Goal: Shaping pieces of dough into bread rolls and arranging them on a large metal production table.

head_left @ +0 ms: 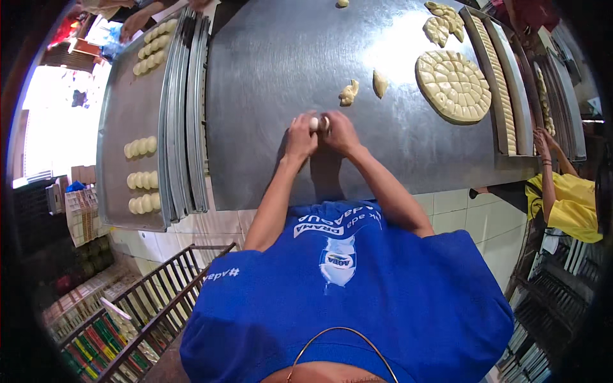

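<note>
**A:** Checking hands. What do you see?

**B:** I see both on the steel table [268,127], close together at mid-table. Left hand [300,135] and right hand [340,132] have their fingers curled around small dough pieces [318,122]. Two pale lumps show between the fingertips, pressed against each other or nearly so; I can't tell if they're joined.

**A:** Grip?

**B:** Both hands are closed, not fists. Fingers bend down over the dough and thumbs tuck in. Left knuckles face up, right hand is angled inward. The dough sits right at the table surface; I can't tell whether it's lifted clear.

**A:** What's nearby?

**B:** Just beyond the hands there's a ragged scrap [348,93] and a smooth lump [380,83], both loose on the table and apart from the hands. Further right is a round dough disc [454,86] scored into a grid of portions. Behind it, a broken-off cluster [444,23] of the same portions.

**A:** Trays?

**B:** Left side has a tray [128,115] beside a stack of more trays on edge. It holds shaped rolls [140,174] in short rows near me, and more rolls [152,52] at the far end. Right side has long trays [511,96] with dough rows, partly hidden.

**A:** Anyone else?

**B:** I see another person's hand [135,25] at the far end of the left tray. A person in yellow [565,204] is at the right edge, arm raised toward the right trays.
</note>
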The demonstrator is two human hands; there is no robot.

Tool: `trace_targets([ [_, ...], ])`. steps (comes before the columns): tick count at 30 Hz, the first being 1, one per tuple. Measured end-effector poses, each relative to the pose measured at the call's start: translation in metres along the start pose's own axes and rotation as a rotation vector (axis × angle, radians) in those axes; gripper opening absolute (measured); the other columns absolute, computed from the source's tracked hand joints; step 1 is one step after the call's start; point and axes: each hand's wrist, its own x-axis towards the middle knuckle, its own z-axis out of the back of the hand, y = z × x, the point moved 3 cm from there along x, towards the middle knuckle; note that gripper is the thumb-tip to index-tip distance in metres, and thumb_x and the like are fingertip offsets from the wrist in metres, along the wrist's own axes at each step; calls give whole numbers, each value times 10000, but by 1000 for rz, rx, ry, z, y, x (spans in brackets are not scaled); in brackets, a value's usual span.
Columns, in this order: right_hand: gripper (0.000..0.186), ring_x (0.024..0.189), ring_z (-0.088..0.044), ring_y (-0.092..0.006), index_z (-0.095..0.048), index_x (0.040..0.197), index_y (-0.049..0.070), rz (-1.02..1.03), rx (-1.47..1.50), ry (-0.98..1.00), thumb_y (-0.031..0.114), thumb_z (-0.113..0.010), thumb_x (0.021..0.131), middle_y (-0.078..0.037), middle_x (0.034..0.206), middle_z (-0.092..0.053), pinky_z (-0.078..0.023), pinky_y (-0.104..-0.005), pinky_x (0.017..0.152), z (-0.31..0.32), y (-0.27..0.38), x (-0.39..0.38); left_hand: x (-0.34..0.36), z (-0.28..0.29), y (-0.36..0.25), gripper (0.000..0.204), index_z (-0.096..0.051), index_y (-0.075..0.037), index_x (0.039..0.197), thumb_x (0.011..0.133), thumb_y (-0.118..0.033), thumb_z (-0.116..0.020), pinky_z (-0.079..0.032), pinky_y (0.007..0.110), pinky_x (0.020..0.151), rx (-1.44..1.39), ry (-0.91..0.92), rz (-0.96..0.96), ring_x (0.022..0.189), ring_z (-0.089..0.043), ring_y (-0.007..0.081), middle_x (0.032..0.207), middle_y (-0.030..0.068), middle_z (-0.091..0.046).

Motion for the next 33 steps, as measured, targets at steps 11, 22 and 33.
trace_targets([
  [11, 407, 773, -605, -342, -648, 1131, 21, -212, -36, -44, 221, -723, 785, -150, 913, -647, -506, -420, 721, 66, -57, 61, -6, -40, -101, 342, -640, -47, 1086, 751, -113, -656, -517, 434, 816, -100, 260, -176, 903, -619, 356, 1045, 136, -633],
  [22, 197, 806, -553, -317, -599, 944, 43, -163, 10, -169, 102, -656, 765, -152, 982, -600, -474, -379, 714, 102, -14, -61, -50, -6, -72, 250, -616, -60, 995, 756, 6, -652, -498, 395, 776, -241, 266, -83, 838, -591, 320, 1010, 122, -582],
  [33, 179, 703, -524, -311, -562, 801, 50, -212, -345, -379, 159, -699, 760, -128, 767, -551, -427, -413, 635, 99, -67, -15, -7, 58, 64, 118, -652, -72, 860, 812, -173, -688, -482, 409, 679, 179, -318, 165, 744, -587, 290, 853, 87, -631],
])
